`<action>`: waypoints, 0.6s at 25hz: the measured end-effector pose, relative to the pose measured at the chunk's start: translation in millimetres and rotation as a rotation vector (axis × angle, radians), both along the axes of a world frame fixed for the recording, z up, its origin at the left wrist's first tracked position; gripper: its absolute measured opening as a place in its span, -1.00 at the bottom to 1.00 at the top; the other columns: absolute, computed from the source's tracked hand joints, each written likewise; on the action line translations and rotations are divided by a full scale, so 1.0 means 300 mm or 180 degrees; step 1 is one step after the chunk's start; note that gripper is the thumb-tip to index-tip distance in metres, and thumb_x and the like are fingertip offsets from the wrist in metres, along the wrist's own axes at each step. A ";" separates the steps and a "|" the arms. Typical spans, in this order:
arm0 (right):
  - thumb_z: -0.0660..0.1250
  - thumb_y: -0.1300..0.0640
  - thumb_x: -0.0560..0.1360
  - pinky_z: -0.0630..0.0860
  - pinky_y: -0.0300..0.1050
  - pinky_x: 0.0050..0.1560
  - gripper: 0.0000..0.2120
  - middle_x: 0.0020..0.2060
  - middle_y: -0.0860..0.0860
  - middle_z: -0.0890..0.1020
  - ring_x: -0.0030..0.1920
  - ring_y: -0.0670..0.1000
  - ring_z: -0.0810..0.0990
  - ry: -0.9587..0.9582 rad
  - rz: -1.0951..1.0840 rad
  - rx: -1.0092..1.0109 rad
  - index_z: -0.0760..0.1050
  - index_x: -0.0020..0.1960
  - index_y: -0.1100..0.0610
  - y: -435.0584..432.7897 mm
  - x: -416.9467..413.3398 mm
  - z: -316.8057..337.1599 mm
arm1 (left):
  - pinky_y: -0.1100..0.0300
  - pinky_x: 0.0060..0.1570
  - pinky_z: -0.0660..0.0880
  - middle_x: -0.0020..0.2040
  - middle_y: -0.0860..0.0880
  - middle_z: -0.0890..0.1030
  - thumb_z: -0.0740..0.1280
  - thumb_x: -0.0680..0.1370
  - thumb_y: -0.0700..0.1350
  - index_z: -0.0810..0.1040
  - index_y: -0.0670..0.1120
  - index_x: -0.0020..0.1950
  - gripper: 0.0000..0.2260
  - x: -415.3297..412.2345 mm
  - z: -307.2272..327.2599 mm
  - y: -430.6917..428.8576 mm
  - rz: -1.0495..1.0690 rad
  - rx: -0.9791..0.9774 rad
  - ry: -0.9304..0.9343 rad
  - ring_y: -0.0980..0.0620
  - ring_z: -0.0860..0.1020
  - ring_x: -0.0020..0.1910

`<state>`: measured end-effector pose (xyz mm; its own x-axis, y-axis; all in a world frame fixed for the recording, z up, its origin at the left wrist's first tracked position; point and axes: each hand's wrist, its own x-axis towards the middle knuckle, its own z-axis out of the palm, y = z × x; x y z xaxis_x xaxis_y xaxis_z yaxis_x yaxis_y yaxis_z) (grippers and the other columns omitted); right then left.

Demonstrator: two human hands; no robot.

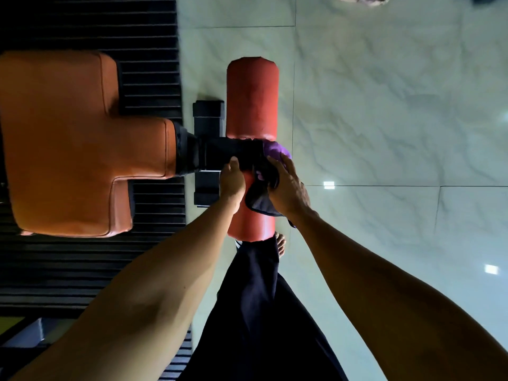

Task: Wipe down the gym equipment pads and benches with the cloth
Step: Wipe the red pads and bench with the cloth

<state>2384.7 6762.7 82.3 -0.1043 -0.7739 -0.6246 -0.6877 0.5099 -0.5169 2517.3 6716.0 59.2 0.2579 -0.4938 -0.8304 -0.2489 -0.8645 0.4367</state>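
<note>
Now right hand (287, 188) presses cloth (275, 151), grip spread — left hand (232, 183) touches roller pad (252, 100), grip hidden.

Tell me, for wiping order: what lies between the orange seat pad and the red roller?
The black metal frame, shown in the head view.
</note>
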 end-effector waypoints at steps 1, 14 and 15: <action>0.33 0.19 0.55 0.56 0.17 0.10 -0.35 0.63 -0.07 0.16 0.30 0.27 0.55 -0.0007 0.0010 -0.0027 0.27 0.59 -0.09 -0.024 -0.003 -0.005 | 0.13 0.34 0.29 0.44 -0.20 0.47 0.00 0.74 0.09 0.42 -0.20 0.46 -0.53 -0.007 0.001 -0.028 -0.0004 0.0032 -0.0012 -0.15 0.42 0.43; 0.45 0.01 0.51 0.48 0.24 0.36 -0.26 0.65 0.05 0.08 0.54 0.25 0.29 -0.0232 -0.0200 -0.0773 0.24 0.61 -0.01 -0.397 0.002 -0.148 | 0.10 0.05 0.53 -0.04 -0.09 0.70 0.07 0.64 0.05 0.64 -0.06 -0.01 -0.62 -0.068 -0.113 -0.437 0.0412 -0.0299 0.0327 -0.06 0.65 -0.03; 0.47 -0.09 0.48 0.41 0.27 0.42 -0.20 0.65 0.10 0.04 0.58 0.28 0.20 -0.0235 -0.0091 -0.0693 0.21 0.62 0.01 -0.406 0.006 -0.185 | 0.07 0.12 0.54 0.04 -0.11 0.70 0.06 0.64 0.10 0.64 -0.07 0.08 -0.59 -0.069 -0.145 -0.459 0.0415 -0.0236 0.0262 -0.07 0.64 0.04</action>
